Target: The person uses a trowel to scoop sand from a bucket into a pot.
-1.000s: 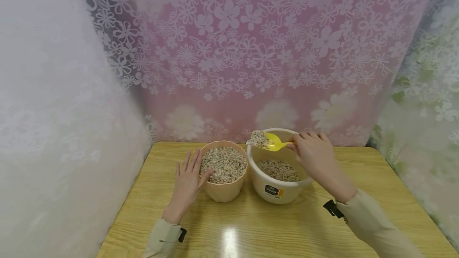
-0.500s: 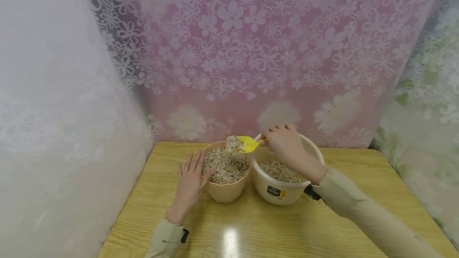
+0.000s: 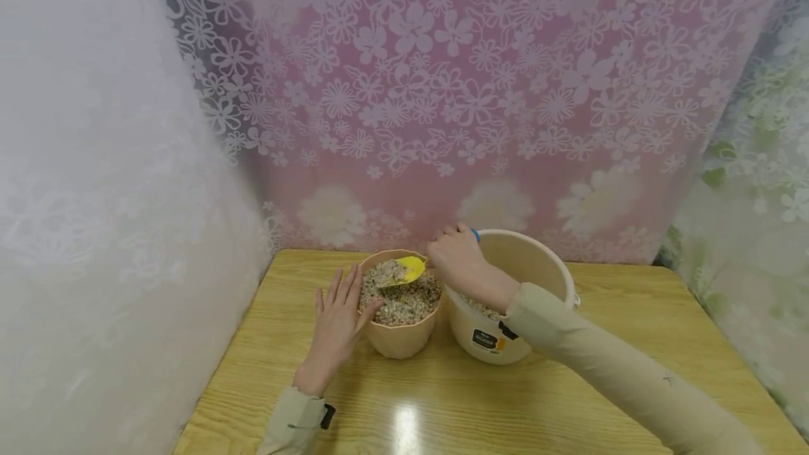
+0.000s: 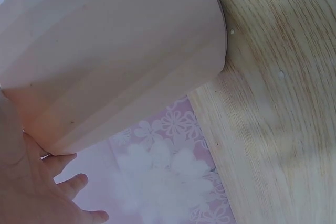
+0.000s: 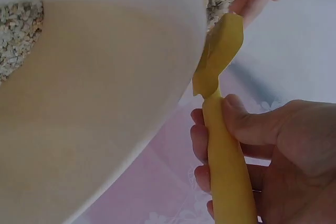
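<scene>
A peach-coloured flowerpot (image 3: 399, 341), filled nearly to its rim with pale gravelly grains (image 3: 407, 307), stands on the table. My left hand (image 3: 335, 325) rests against the pot's left side, fingers straight and spread, thumb over the rim. In the left wrist view the fingertips (image 4: 73, 186) lie along the pot's wall. My right hand (image 3: 464, 265) grips the handle of a yellow hand shovel (image 5: 226, 156). The shovel's blade is tilted over the pot, touching or just above the grains. Part of the blade is hidden behind the bucket in the right wrist view.
A cream bucket (image 3: 487, 346) with a dark label stands close to the pot's right, holding more grains (image 5: 18, 35) low inside. My right forearm crosses over its rim. A wooden table (image 3: 354, 406) lies below, with flowered curtains (image 3: 430, 104) behind and at both sides.
My right hand has carried the loaded shovel left from above the bucket to the pot, lowering and tilting it there. The left hand stays against the pot.
</scene>
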{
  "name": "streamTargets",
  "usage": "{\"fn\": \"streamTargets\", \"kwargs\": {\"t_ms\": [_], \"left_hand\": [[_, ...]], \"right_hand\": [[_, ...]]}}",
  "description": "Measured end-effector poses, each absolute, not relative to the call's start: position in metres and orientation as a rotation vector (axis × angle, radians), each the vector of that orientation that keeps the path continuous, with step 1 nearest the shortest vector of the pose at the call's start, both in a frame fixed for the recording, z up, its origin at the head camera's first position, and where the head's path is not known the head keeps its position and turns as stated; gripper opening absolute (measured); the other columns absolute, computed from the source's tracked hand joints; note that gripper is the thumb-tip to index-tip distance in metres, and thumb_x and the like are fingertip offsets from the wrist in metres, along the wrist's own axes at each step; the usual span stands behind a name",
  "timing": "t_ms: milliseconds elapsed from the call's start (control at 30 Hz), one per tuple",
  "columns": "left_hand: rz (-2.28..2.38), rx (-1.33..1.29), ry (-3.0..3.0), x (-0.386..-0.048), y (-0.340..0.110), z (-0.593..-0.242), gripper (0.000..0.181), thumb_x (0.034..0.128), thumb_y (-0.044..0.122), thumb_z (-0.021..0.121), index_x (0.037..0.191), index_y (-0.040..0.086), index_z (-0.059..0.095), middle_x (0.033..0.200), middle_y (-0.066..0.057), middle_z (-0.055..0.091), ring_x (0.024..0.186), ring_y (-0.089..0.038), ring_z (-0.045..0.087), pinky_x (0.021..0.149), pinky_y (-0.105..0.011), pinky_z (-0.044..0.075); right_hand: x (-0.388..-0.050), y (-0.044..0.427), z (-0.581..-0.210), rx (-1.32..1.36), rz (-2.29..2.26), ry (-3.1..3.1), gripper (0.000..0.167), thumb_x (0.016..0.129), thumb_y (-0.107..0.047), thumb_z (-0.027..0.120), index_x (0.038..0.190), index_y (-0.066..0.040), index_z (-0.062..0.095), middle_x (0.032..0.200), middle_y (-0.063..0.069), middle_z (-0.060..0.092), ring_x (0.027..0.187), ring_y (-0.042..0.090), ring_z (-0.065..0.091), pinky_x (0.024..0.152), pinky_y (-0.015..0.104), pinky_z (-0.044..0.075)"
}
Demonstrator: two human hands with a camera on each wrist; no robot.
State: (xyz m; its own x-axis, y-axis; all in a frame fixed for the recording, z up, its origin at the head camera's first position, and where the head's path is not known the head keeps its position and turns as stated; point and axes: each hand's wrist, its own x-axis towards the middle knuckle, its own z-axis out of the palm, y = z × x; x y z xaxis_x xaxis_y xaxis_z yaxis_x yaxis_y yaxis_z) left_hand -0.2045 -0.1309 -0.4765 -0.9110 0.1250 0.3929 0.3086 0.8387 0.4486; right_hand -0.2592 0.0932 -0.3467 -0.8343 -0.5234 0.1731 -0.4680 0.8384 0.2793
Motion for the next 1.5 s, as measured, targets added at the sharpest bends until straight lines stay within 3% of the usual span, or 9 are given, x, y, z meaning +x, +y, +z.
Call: {"fn": "streamTargets", "kwargs": {"t_ms": [100,200,433,667,833,1000,1200,1267,1500], "left_hand": [[-0.722,-0.326,-2.662,-0.204,-0.130,-0.477,0.077,0.1006,0.047,0.058,0.159,0.005,0.031,0.165,-0.013,0.030,0.154,-0.036,0.018,0.117,-0.073,0.010],[-0.730,-0.324,-2.659,-0.203,-0.129,-0.476,0.078,0.1002,0.047,0.059,0.159,0.005,0.031,0.165,-0.013,0.030,0.153,-0.037,0.020,0.117,-0.073,0.010],[-0.737,-0.313,-2.671,-0.204,-0.130,-0.477,0.077,0.1013,0.048,0.057,0.160,0.008,0.030,0.166,-0.010,0.028,0.154,-0.034,0.018,0.118,-0.072,0.009],[-0.766,-0.316,-2.689,-0.204,-0.131,-0.478,0.078,0.1019,0.051,0.054,0.162,0.010,0.026,0.167,-0.008,0.025,0.156,-0.031,0.014,0.119,-0.070,0.006],[-0.765,-0.318,-2.682,-0.204,-0.131,-0.477,0.078,0.1017,0.050,0.055,0.161,0.009,0.027,0.167,-0.010,0.026,0.155,-0.032,0.014,0.118,-0.071,0.006],[-0.762,-0.321,-2.672,-0.204,-0.131,-0.476,0.077,0.1015,0.049,0.056,0.161,0.008,0.028,0.166,-0.011,0.028,0.155,-0.033,0.016,0.118,-0.072,0.008],[-0.780,-0.325,-2.683,-0.203,-0.130,-0.474,0.077,0.1022,0.050,0.055,0.161,0.007,0.028,0.166,-0.012,0.028,0.155,-0.034,0.015,0.118,-0.072,0.007],[-0.794,-0.316,-2.696,-0.202,-0.130,-0.474,0.077,0.1026,0.050,0.054,0.161,0.008,0.027,0.166,-0.011,0.026,0.156,-0.033,0.014,0.119,-0.071,0.005],[-0.783,-0.322,-2.714,-0.203,-0.132,-0.476,0.078,0.1033,0.051,0.051,0.162,0.009,0.024,0.167,-0.010,0.024,0.156,-0.032,0.012,0.119,-0.070,0.004]], "right_hand": [[-0.263,0.088,-0.349,0.784,-0.316,-2.688,0.063,0.092,-0.032,0.076,0.053,-0.020,0.029,0.058,-0.003,0.019,0.063,0.014,0.013,0.065,0.029,0.013],[-0.267,0.087,-0.350,0.781,-0.352,-2.636,0.066,0.091,-0.023,0.077,0.055,-0.020,0.022,0.057,-0.003,0.015,0.062,0.014,0.013,0.065,0.028,0.013],[-0.269,0.096,-0.346,0.768,-0.513,-2.631,0.050,0.093,-0.025,0.075,0.054,-0.017,0.044,0.054,-0.002,0.037,0.060,0.016,0.030,0.063,0.026,0.026],[-0.254,0.107,-0.334,0.811,-0.597,-2.557,0.048,0.090,0.005,0.059,0.055,-0.017,0.034,0.055,0.000,0.020,0.061,0.017,0.020,0.063,0.027,0.023],[-0.248,0.112,-0.326,0.828,-0.684,-2.430,0.047,0.091,-0.001,0.064,0.056,-0.017,0.037,0.058,0.000,0.032,0.068,0.019,0.023,0.071,0.031,0.021],[-0.246,0.125,-0.323,0.752,-0.658,-2.271,0.043,0.092,0.001,0.072,0.057,-0.013,0.050,0.066,0.003,0.053,0.071,0.020,0.033,0.076,0.030,0.033],[-0.243,0.159,-0.327,0.662,-0.342,-2.241,0.047,0.087,-0.013,0.081,0.062,-0.010,0.041,0.064,0.006,0.043,0.067,0.021,0.038,0.070,0.033,0.033],[-0.241,0.170,-0.330,0.633,-0.243,-2.293,0.042,0.087,-0.021,0.081,0.066,-0.008,0.047,0.065,0.008,0.046,0.067,0.023,0.043,0.069,0.035,0.034],[-0.230,0.206,-0.340,0.472,-0.078,-2.448,0.015,0.095,-0.020,0.072,0.093,-0.005,0.072,0.088,0.013,0.069,0.087,0.032,0.061,0.076,0.044,0.045]]}}
